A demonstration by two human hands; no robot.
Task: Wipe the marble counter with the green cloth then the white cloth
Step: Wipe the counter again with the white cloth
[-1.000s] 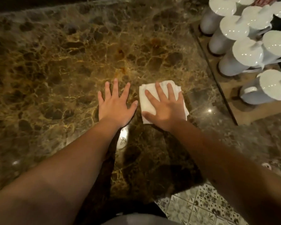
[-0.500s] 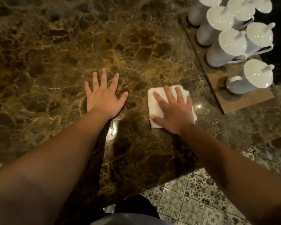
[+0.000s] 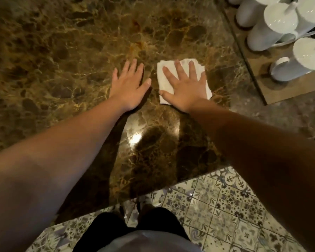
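A folded white cloth (image 3: 164, 82) lies flat on the brown marble counter (image 3: 62, 60). My right hand (image 3: 185, 88) presses down on the cloth with fingers spread, covering most of it. My left hand (image 3: 128, 86) rests flat on the bare marble just left of the cloth, fingers apart, holding nothing. No green cloth is in view.
A wooden tray (image 3: 273, 91) at the right holds several white lidded pitchers (image 3: 267, 28). The counter's front edge runs diagonally below my arms, with patterned floor tiles (image 3: 216, 206) beyond it. My legs and shirt show at the bottom.
My right hand has slid the white cloth back to the left, closer to my left hand. The view has tilted down, showing more floor.
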